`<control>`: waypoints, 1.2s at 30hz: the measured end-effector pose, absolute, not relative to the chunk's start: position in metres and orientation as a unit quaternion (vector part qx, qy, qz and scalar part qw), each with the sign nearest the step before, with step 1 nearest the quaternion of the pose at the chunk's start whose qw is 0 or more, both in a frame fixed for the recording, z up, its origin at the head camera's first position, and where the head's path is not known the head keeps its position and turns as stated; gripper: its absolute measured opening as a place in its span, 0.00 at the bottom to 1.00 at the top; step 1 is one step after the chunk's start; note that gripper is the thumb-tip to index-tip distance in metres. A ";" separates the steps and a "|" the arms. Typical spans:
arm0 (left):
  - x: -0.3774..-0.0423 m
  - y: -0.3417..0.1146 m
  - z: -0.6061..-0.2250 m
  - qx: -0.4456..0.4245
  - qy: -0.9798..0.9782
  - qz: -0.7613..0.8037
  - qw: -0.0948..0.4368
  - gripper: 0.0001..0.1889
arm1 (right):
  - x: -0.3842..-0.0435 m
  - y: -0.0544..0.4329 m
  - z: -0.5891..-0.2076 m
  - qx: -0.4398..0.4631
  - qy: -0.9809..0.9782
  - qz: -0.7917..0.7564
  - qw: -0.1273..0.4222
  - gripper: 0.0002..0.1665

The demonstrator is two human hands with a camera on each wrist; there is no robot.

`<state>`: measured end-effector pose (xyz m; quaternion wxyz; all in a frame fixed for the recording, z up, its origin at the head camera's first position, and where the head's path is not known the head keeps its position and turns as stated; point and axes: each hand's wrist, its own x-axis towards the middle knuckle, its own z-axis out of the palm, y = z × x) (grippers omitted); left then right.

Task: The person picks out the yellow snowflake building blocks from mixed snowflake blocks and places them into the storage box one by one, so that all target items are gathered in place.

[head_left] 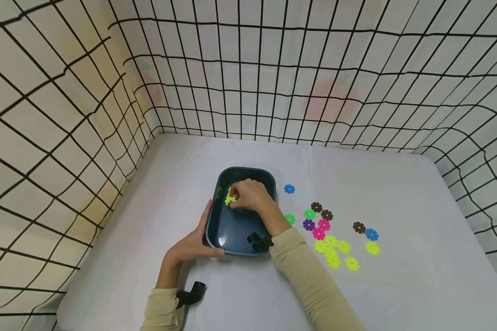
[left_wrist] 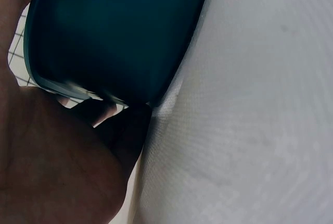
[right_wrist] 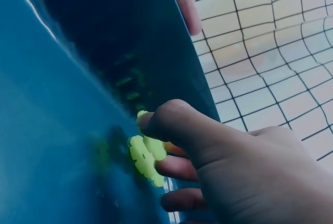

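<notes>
A dark blue tray (head_left: pixel 237 234) stands on the white tabletop. My left hand (head_left: pixel 192 243) holds its near left corner, the thumb along the front edge and the fingers along the left side. In the left wrist view the tray's outer wall (left_wrist: pixel 119 31) fills the space beside the palm. My right hand (head_left: pixel 252 195) reaches inside the tray and pinches yellow notched plastic discs (right_wrist: pixel 145 161) between thumb and fingers, near the left inner wall. At least two discs show there, close together; the fingers partly cover them.
Right of the tray lie loose notched discs: several yellow ones (head_left: pixel 333 261), pink (head_left: pixel 324 224), purple (head_left: pixel 309 225), green (head_left: pixel 309 214), brown (head_left: pixel 359 227) and blue (head_left: pixel 289 189). Black wire mesh (head_left: pixel 248 73) borders the table at the back and sides.
</notes>
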<state>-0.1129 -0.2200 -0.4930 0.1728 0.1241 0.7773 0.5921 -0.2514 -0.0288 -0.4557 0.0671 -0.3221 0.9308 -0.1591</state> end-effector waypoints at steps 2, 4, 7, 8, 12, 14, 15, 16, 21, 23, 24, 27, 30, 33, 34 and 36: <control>-0.113 -0.220 -0.492 0.124 0.777 0.592 0.172 0.69 | -0.251 -0.029 -0.456 -0.327 0.930 -0.150 0.067 0.15; -0.113 -0.220 -0.492 0.123 0.778 0.592 0.173 0.69 | -0.251 -0.030 -0.456 -0.333 0.930 -0.139 0.065 0.15; -0.113 -0.220 -0.491 0.125 0.777 0.592 0.173 0.69 | -0.251 -0.031 -0.455 -0.336 0.930 -0.132 0.064 0.16; -0.113 -0.220 -0.491 0.125 0.776 0.593 0.173 0.69 | -0.251 -0.032 -0.455 -0.336 0.931 -0.131 0.064 0.17; -0.113 -0.221 -0.490 0.125 0.775 0.595 0.171 0.69 | -0.252 -0.033 -0.455 -0.330 0.933 -0.129 0.067 0.17; -0.113 -0.221 -0.491 0.125 0.774 0.597 0.171 0.69 | -0.252 -0.034 -0.455 -0.330 0.933 -0.127 0.069 0.17; -0.113 -0.221 -0.491 0.125 0.774 0.597 0.171 0.69 | -0.252 -0.034 -0.455 -0.329 0.933 -0.125 0.071 0.17; -0.113 -0.221 -0.491 0.125 0.773 0.597 0.172 0.69 | -0.252 -0.034 -0.455 -0.330 0.933 -0.124 0.071 0.17; -0.113 -0.221 -0.491 0.128 0.775 0.594 0.175 0.69 | -0.252 -0.035 -0.457 -0.331 0.933 -0.118 0.071 0.17; -0.113 -0.221 -0.492 0.128 0.776 0.592 0.177 0.69 | -0.252 -0.035 -0.458 -0.331 0.934 -0.118 0.072 0.17; -0.113 -0.221 -0.492 0.126 0.775 0.593 0.178 0.69 | -0.252 -0.035 -0.458 -0.330 0.934 -0.118 0.072 0.17; -0.113 -0.221 -0.492 0.125 0.775 0.593 0.178 0.69 | -0.252 -0.034 -0.459 -0.328 0.934 -0.119 0.075 0.18; -0.113 -0.221 -0.492 0.128 0.774 0.594 0.176 0.69 | -0.252 -0.034 -0.459 -0.328 0.934 -0.121 0.076 0.18; -0.113 -0.221 -0.492 0.134 0.775 0.592 0.175 0.69 | -0.252 -0.034 -0.459 -0.328 0.934 -0.122 0.077 0.18; -0.113 -0.221 -0.491 0.134 0.775 0.592 0.175 0.69 | -0.252 -0.034 -0.459 -0.328 0.934 -0.122 0.078 0.18; -0.113 -0.220 -0.491 0.133 0.774 0.594 0.177 0.69 | -0.252 -0.033 -0.459 -0.328 0.934 -0.120 0.079 0.18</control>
